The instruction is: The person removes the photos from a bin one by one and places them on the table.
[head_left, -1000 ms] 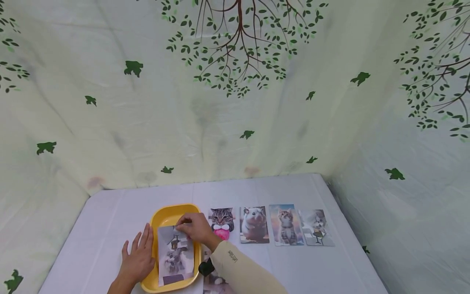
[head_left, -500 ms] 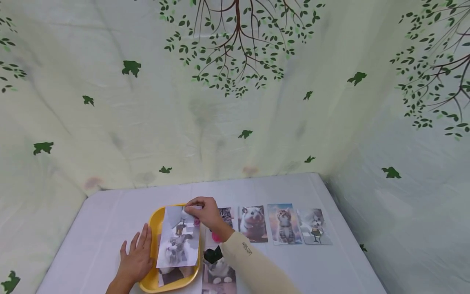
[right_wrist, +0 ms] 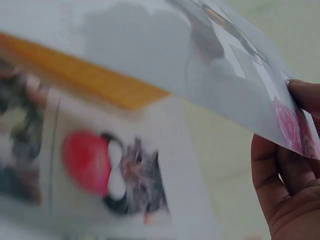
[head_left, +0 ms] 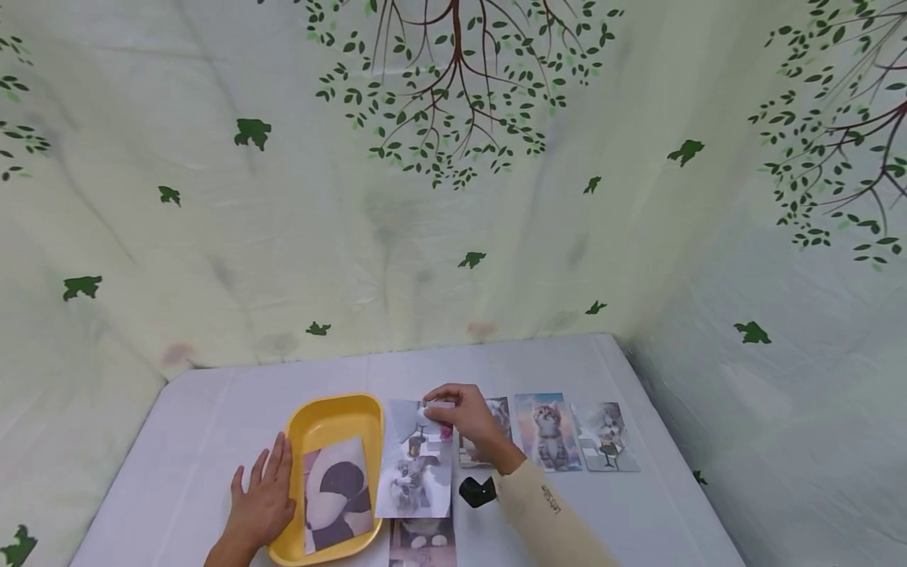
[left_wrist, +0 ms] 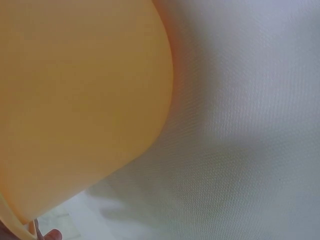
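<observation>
Only lettering in view: small dark print on cream sleeve point(head_left: 549, 512) of right forearm, head view, about 5 o'clock from right hand point(head_left: 471, 417). Runs along the arm, too small and tilted to read (a short word, maybe a brand mark, letters not resolvable). Photo cards point(head_left: 414, 461) on table carry animal pictures only, no legible captions. Yellow tray point(head_left: 333, 413) bears no readable mark. Both wrist views blurred, no text readable.

Left hand point(head_left: 260, 504) flat, right hand point(head_left: 468, 420) pinching.
</observation>
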The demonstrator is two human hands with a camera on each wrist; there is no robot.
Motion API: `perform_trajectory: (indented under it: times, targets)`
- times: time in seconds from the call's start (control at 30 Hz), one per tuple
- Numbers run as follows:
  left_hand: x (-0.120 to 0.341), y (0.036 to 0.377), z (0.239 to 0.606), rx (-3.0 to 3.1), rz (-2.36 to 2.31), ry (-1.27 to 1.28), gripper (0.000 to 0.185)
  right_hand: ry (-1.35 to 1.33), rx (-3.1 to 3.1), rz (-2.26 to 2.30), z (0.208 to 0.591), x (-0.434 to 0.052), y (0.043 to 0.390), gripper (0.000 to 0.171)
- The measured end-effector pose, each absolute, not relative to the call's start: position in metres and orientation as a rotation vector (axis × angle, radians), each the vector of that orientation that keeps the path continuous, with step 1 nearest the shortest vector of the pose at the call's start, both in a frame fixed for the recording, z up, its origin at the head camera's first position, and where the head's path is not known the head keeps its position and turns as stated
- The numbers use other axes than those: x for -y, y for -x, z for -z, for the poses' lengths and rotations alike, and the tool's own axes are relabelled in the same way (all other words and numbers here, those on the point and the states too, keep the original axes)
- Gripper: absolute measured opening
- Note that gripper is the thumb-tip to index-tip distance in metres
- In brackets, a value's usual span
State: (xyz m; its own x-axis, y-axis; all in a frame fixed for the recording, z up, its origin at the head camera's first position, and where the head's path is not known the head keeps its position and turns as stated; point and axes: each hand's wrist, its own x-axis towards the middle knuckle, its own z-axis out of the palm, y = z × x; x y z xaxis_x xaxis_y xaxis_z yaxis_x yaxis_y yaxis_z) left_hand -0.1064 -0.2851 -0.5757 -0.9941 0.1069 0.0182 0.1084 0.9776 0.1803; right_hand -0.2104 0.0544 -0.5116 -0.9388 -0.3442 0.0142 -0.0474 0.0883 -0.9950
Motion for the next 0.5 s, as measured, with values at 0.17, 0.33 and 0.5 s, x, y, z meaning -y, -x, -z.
perform_trajectory:
  times: [0.17,0.33,0.5]
  targets:
    - [0.285,0.107,0.575,3.115,0.288,0.176,0.092,0.325,-2.223,1.839,0.531,-0.095,0.196,0.019]
    - [0.284,0.108,0.574,3.154,0.298,0.157,0.093,0.258,-2.376,1.694,0.547,-0.124,0.181,0.019]
    - [0.283,0.109,0.572,3.183,0.317,0.136,0.092,0.26,-2.357,1.675,0.56,-0.143,0.169,0.018]
